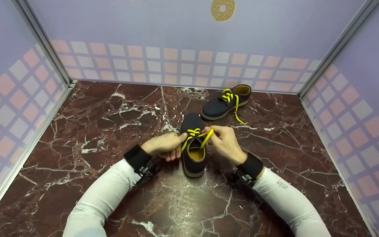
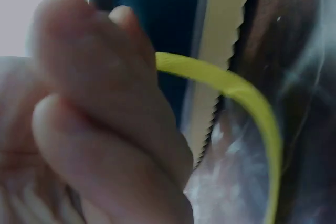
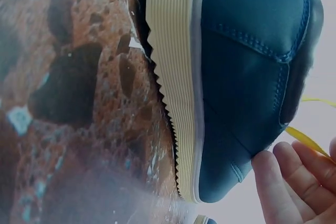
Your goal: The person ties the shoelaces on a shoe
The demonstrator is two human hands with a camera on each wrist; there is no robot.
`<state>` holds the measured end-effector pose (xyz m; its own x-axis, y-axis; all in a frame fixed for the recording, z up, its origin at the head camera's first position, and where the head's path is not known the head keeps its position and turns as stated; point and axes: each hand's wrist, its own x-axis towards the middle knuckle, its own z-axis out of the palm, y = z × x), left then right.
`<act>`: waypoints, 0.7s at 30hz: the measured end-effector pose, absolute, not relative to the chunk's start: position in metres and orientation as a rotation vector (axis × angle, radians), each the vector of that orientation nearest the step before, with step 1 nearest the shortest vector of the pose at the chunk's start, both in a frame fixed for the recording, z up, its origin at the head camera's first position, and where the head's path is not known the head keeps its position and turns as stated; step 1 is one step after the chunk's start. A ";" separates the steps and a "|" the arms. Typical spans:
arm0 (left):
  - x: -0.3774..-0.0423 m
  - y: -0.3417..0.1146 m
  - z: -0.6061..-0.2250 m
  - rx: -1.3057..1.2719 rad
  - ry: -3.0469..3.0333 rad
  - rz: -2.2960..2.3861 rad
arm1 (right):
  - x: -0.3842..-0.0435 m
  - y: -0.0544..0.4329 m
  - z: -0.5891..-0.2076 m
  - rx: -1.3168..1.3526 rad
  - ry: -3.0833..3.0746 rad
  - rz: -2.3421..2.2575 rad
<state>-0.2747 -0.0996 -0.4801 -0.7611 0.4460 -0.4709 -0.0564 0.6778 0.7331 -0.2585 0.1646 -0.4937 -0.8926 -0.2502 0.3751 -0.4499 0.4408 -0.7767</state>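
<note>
A dark shoe with a pale ridged sole stands upright on the floor, its toe pointing away from me and its opening towards me. At its left side my left hand pinches one end of the yellow shoelace, which curves down past the fingers in the left wrist view. Across from it, my right hand pinches the shoelace's other part between thumb and finger, by the right eyelets. Fingertips of the right hand come close to the shoe's side in the right wrist view.
A second dark shoe lies behind and to the right, toe to the left, its yellow lace trailing onto the floor. Purple panels with pink and white squares enclose the marble-patterned floor at the back and both sides.
</note>
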 end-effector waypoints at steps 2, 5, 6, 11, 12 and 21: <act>-0.276 -0.099 -0.485 0.260 2.180 1.063 | -0.258 0.164 -0.494 0.624 -2.489 1.392; -0.277 -0.098 -0.489 0.190 2.095 1.159 | -0.256 0.164 -0.494 0.646 -2.477 1.344; -0.277 -0.098 -0.489 0.165 2.082 1.188 | -0.255 0.164 -0.494 0.653 -2.474 1.334; -0.277 -0.097 -0.489 0.103 2.114 1.300 | -0.255 0.164 -0.493 0.653 -2.470 1.293; -0.277 -0.097 -0.488 0.106 2.125 1.321 | -0.255 0.164 -0.493 0.650 -2.470 1.289; -0.277 -0.083 -0.496 0.369 2.806 1.430 | -0.255 0.164 -0.492 0.635 -2.508 1.333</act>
